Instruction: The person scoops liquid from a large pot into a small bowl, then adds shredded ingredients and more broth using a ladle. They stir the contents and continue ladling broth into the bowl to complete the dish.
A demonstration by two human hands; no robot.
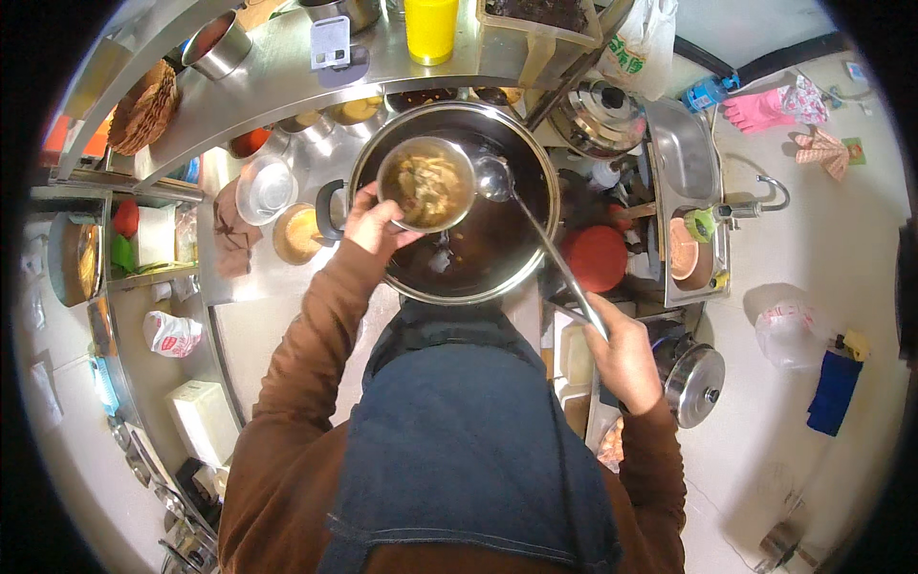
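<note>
My left hand (374, 224) grips the rim of a metal bowl (428, 184) of food pieces in liquid, held over the left part of a large steel pot (470, 290). Dark brown liquid (495, 244) lies in the pot. My right hand (622, 351) is closed around the handle of a steel ladle (495, 179). The ladle's cup is over the pot, just right of the bowl, and its handle crosses the pot's right rim. Whether the cup touches the liquid cannot be told.
Left of the pot stand a clear bowl (267, 189) and a container of yellowish contents (297, 233). A steel shelf (380, 72) with a yellow cup (430, 32) runs beyond it. To the right are a red round object (595, 258), a lidded pot (599, 118) and a sink (681, 161).
</note>
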